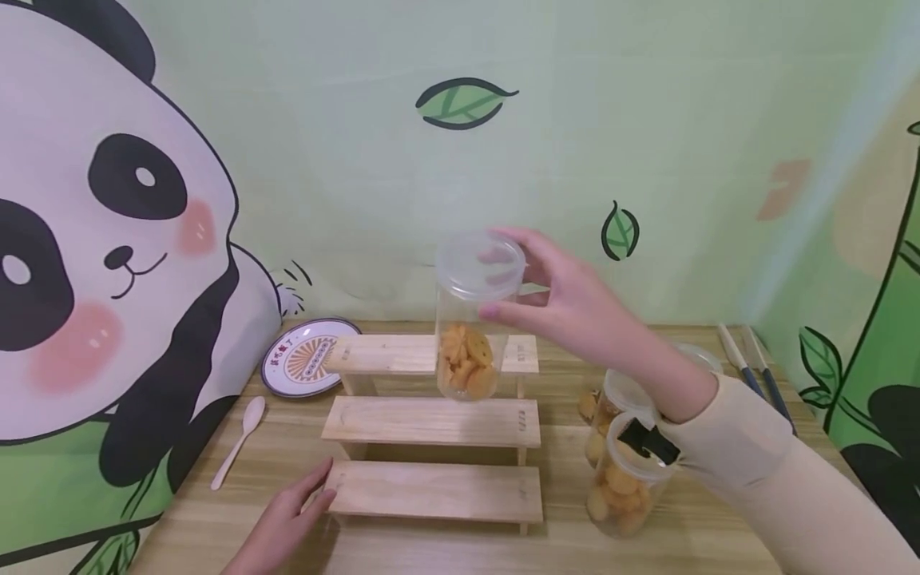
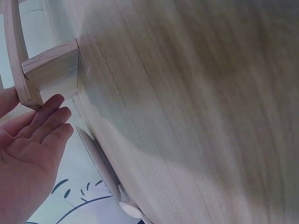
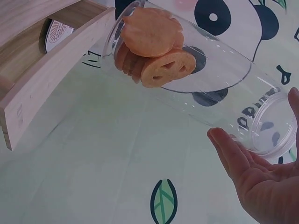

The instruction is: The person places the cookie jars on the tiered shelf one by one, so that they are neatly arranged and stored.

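Observation:
My right hand [image 1: 549, 283] holds a clear plastic jar [image 1: 470, 319] near its lidded top, thumb on one side and fingers on the other. Cookies [image 3: 154, 44] lie at the jar's bottom; in the right wrist view the jar appears slanted. In the head view it overlaps the upper steps of a three-tier wooden stand [image 1: 431, 489]; whether it touches the wood I cannot tell. At the left end of the lowest step, my left hand [image 1: 291, 511] rests against the board's edge. The left wrist view shows its fingers [image 2: 53, 123] extended beside that board end.
More lidded cookie jars [image 1: 625, 487] stand right of the stand, partly behind my right forearm. A patterned plate [image 1: 302, 363] lies at the back left, with a pale spoon [image 1: 240, 439] in front of it. Blue-handled utensils [image 1: 755, 367] lie at the back right.

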Demonstrator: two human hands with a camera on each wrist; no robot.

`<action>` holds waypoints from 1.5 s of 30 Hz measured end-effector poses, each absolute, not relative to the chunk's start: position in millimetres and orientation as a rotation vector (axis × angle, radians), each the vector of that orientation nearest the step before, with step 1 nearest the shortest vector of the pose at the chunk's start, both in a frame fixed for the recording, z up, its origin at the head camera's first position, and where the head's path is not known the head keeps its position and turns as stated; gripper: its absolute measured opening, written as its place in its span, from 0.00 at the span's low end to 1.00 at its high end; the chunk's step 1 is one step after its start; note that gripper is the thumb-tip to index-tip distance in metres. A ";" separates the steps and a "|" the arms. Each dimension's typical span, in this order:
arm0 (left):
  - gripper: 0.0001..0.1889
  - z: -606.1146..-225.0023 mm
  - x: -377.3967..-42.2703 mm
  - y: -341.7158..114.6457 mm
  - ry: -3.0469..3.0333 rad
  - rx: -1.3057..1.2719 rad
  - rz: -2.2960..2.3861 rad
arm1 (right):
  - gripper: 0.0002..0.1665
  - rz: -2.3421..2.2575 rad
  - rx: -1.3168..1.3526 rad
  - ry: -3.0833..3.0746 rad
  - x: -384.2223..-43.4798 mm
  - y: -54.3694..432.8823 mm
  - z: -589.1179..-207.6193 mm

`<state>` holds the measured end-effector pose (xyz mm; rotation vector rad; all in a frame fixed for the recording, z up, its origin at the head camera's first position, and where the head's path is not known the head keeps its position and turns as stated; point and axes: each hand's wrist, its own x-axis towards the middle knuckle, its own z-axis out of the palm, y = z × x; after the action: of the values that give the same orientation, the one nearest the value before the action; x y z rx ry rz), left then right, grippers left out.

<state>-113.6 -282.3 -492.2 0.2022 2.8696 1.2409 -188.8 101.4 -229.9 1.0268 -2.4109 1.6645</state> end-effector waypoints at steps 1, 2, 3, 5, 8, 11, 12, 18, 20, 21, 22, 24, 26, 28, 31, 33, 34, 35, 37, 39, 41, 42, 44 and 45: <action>0.27 -491.8 -113.9 -282.7 2.866 0.202 1.241 | 0.45 1.674 1.027 -2.408 -189.6 97.7 -228.3; 0.27 -491.5 -114.2 -283.1 2.863 0.203 1.243 | 0.45 1.689 1.030 -2.400 -189.8 93.8 -226.3; 0.27 -491.3 -114.5 -283.5 2.862 0.201 1.244 | 0.44 1.699 1.030 -2.396 -189.6 90.1 -224.2; 0.27 -491.1 -115.0 -284.2 2.861 0.200 1.240 | 0.44 1.705 1.034 -2.391 -189.3 82.8 -220.9; 0.28 -490.8 -115.3 -285.0 2.853 0.185 1.234 | 0.43 1.705 1.046 -2.389 -191.1 73.8 -219.0; 0.28 -490.8 -114.8 -285.1 2.845 0.179 1.242 | 0.43 1.701 1.064 -2.388 -203.6 65.9 -227.5; 0.28 -490.9 -114.7 -285.1 2.840 0.177 1.244 | 0.43 1.698 1.068 -2.389 -208.5 63.2 -230.8; 0.29 -491.6 -114.7 -284.6 2.821 0.137 1.243 | 0.43 1.699 1.079 -2.365 -233.3 44.4 -246.4; 0.29 -491.8 -115.0 -284.6 2.816 0.125 1.243 | 0.44 1.692 1.077 -2.356 -238.1 38.2 -248.7; 0.29 -492.0 -115.1 -284.6 2.815 0.120 1.243 | 0.44 1.686 1.071 -2.354 -240.4 35.3 -249.8; 0.29 -492.2 -115.4 -284.7 2.814 0.115 1.244 | 0.44 1.674 1.062 -2.356 -242.8 32.5 -251.0; 0.29 -492.2 -115.6 -285.0 2.818 0.120 1.240 | 0.45 1.662 1.051 -2.358 -247.3 27.3 -253.3; 0.29 -492.0 -115.7 -285.0 2.818 0.119 1.238 | 0.45 1.648 1.036 -2.365 -251.4 22.8 -255.7; 0.29 -491.3 -115.4 -284.7 2.815 0.112 1.240 | 0.45 1.634 1.022 -2.377 -255.2 19.4 -257.9; 0.29 -489.9 -114.4 -284.1 2.814 0.111 1.248 | 0.45 1.597 0.982 -2.413 -259.4 14.8 -259.6; 0.28 -488.8 -113.8 -284.2 2.819 0.119 1.260 | 0.45 1.583 0.962 -2.433 -261.9 10.9 -259.5; 0.28 -488.3 -113.5 -284.2 2.823 0.127 1.262 | 0.45 1.580 0.954 -2.441 -263.2 8.8 -259.7; 0.28 -488.4 -113.7 -284.3 2.824 0.136 1.267 | 0.46 1.582 0.951 -2.445 -264.4 6.5 -259.9; 0.28 -489.2 -114.1 -284.6 2.830 0.154 1.268 | 0.47 1.587 0.947 -2.453 -266.6 2.0 -261.0; 0.28 -490.6 -114.7 -285.1 2.835 0.176 1.262 | 0.47 1.585 0.950 -2.460 -268.4 -2.1 -263.2; 0.27 -492.1 -115.0 -285.8 2.840 0.192 1.259 | 0.47 1.573 0.957 -2.461 -270.1 -5.6 -266.1; 0.27 -492.7 -115.0 -285.8 2.846 0.197 1.257 | 0.47 1.565 0.961 -2.462 -270.6 -7.1 -267.2; 0.28 -492.4 -114.3 -286.7 2.852 0.192 1.245 | 0.46 1.564 0.968 -2.458 -272.4 -9.4 -270.7; 0.28 -491.7 -113.8 -286.9 2.853 0.187 1.241 | 0.46 1.567 0.971 -2.455 -273.1 -10.3 -272.0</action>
<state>-113.8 -286.9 -491.7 0.1874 2.8532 1.2409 -273.1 -10.3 -272.0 0.9709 -2.4552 1.5669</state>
